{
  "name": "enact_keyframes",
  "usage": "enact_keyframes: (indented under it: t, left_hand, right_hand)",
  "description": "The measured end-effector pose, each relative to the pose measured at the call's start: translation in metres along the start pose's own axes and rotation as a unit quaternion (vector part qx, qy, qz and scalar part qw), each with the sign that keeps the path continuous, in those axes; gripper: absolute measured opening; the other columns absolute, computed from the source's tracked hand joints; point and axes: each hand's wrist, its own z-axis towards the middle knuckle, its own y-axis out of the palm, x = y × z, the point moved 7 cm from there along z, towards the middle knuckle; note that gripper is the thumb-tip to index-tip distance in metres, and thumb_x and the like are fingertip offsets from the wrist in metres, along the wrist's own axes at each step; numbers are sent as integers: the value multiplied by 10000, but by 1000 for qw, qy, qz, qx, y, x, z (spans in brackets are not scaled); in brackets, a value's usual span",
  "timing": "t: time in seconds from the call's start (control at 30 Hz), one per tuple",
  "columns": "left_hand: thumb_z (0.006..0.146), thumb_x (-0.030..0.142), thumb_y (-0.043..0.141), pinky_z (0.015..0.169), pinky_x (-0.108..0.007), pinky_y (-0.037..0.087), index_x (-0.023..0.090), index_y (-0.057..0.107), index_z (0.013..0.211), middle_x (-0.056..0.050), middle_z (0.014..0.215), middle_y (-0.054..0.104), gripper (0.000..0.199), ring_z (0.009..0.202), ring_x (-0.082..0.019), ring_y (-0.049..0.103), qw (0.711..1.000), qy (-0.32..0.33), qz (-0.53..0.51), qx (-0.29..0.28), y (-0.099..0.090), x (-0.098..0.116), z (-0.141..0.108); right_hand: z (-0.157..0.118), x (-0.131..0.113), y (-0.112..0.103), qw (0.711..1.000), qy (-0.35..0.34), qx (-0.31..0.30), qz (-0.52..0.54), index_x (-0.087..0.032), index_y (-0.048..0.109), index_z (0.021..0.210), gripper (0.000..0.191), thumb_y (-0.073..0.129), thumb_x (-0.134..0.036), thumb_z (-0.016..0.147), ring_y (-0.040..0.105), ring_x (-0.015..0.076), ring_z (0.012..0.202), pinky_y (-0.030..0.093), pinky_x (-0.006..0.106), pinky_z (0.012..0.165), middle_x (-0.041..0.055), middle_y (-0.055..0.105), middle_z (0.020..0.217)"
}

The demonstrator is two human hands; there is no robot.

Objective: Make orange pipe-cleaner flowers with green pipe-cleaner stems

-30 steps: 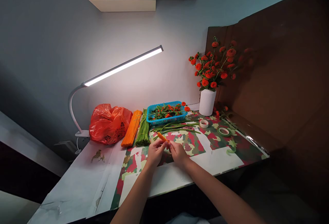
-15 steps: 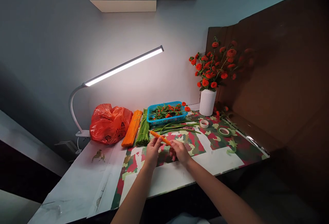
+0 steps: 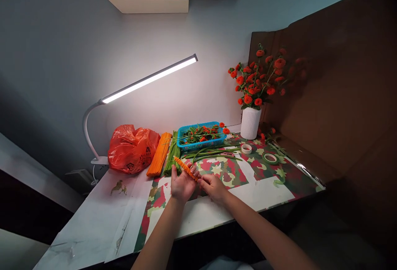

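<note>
An orange, ridged stick, looking like a coiled pipe cleaner (image 3: 183, 166), slants up and left between my hands. My left hand (image 3: 182, 185) is turned palm up beneath it, fingers curled against it and thumb apart. My right hand (image 3: 215, 187) pinches its lower end with closed fingers. Just beyond my hands lie a bundle of green pipe cleaners (image 3: 172, 158) and, left of it, a bundle of orange pipe cleaners (image 3: 159, 156). Loose green stems (image 3: 211, 153) lie behind the hands.
A blue basket (image 3: 201, 144) holds small orange flowers with green leaves. Tape rolls (image 3: 246, 149) lie right of it, near a white vase (image 3: 250, 124) of orange flowers. At left are a red plastic bag (image 3: 132, 150) and a lit lamp (image 3: 150, 80). Brown cardboard (image 3: 325, 96) stands right.
My left hand has turned palm up, and its thumb has come off the orange stick. The stick has shifted slightly left and now shows ridges. My right hand has moved a little left.
</note>
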Motion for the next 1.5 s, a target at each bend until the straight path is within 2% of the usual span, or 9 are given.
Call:
enact_keyframes:
  t: [0.17,0.3,0.4,0.67,0.83,1.17,1.37,1.5]
  left_hand:
    - [814,708,246,597,-322,411,172,507,753,8,652,398,600,571,-139,396,999,-3,-48,-7,5,8,-5]
    - [796,719,300,600,-323,411,182,467,727,17,655,387,567,571,-134,386,998,-3,-57,-36,10,14,-9]
    - [780,728,334,656,-367,439,181,449,715,10,676,412,563,608,-147,415,997,-16,-68,-39,11,15,-12]
    - [723,714,471,756,-427,454,189,424,657,0,682,437,531,700,-185,474,997,-45,-60,-31,16,17,-15]
    - [716,703,490,693,-367,447,192,388,632,19,648,386,528,638,-152,430,997,-50,-38,-43,17,15,-16]
    - [722,636,524,562,-270,360,198,329,627,38,604,312,488,561,-122,342,997,-19,-42,-54,16,21,-14]
    - [720,608,507,661,-348,408,205,303,629,52,583,284,461,544,-119,299,998,5,-38,-56,13,23,-12]
    - [721,586,507,640,-336,404,207,291,632,55,575,268,445,540,-119,295,997,25,-45,-53,12,25,-11]
  right_hand:
    - [-2,-12,-5,997,-25,6,-66,-181,476,556,320,491,-320,844,368,97,487,253,232,503,-33,449,495]
    - [-4,-16,-5,995,-48,0,-86,-179,494,571,302,488,-295,850,386,96,491,261,220,507,-35,465,495]
    - [-5,-16,-4,993,-57,2,-106,-176,488,582,290,482,-277,854,389,91,487,265,215,510,-37,480,504]
    - [-7,-21,-16,983,-61,60,-163,-184,469,594,305,486,-322,865,376,101,508,240,221,516,-36,463,523]
    - [-8,-21,-17,981,-51,68,-172,-183,514,620,293,487,-337,868,408,106,522,243,222,522,-28,496,540]
    - [-8,-20,-15,980,-32,64,-188,-180,534,624,291,501,-341,865,428,103,521,233,220,513,-23,526,542]
    - [-9,-21,-15,979,-33,66,-192,-180,534,632,290,498,-343,869,437,104,529,238,220,514,-22,530,547]
    - [-8,-20,-16,977,-29,70,-198,-181,535,635,290,504,-351,867,435,104,527,231,221,508,-25,520,542]
